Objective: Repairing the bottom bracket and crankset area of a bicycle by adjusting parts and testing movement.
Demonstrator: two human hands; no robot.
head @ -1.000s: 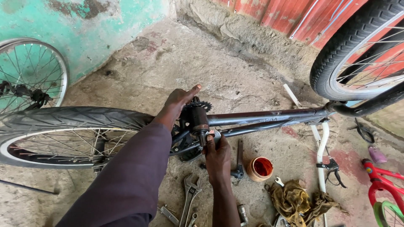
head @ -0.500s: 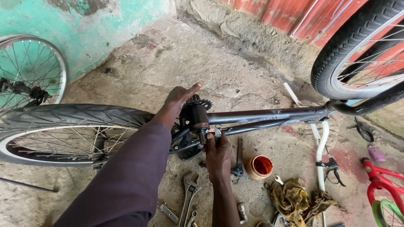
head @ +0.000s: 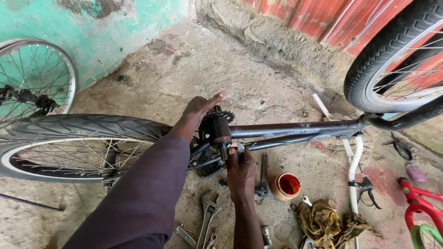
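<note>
While gripped: two hands [head: 217,138], one bicycle frame [head: 295,129].

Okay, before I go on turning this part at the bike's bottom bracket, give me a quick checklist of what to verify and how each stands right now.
1. Left hand steadying the frame at the sprocket: ok, it rests on top.
2. Right hand on the small metal part at the bottom bracket: ok, fingers are closed around it.
3. Part seated straight: cannot tell, fingers hide it.
4. Adjustable wrench within reach: ok, on the ground beside the right forearm.
5. Orange grease tub open and upright: ok, near the right hand.
6. Rag clear of the rear wheel: ok, it lies apart on the floor.
</note>
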